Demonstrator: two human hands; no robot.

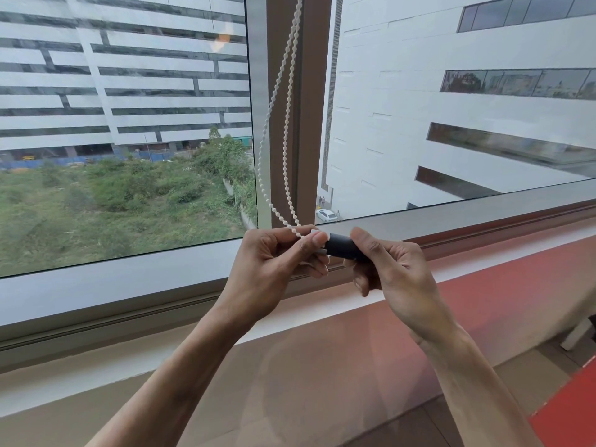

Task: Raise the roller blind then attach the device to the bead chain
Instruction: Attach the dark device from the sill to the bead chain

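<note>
A white bead chain point(278, 101) hangs in a loop in front of the brown window mullion point(311, 108) and runs down into my hands. My left hand point(274, 264) pinches the bottom of the chain loop together with the white end of the device. The device point(343, 248) is a small dark cylinder with a white tip, lying crosswise between my hands. My right hand point(390, 269) grips its dark body with curled fingers. No roller blind fabric shows in the view; both window panes are uncovered.
A grey window frame point(129, 279) and a white sill point(290, 317) run just beyond my hands. Below lies a tan ledge point(306, 382) with a red surface point(574, 411) at the lower right. Buildings and greenery show outside the glass.
</note>
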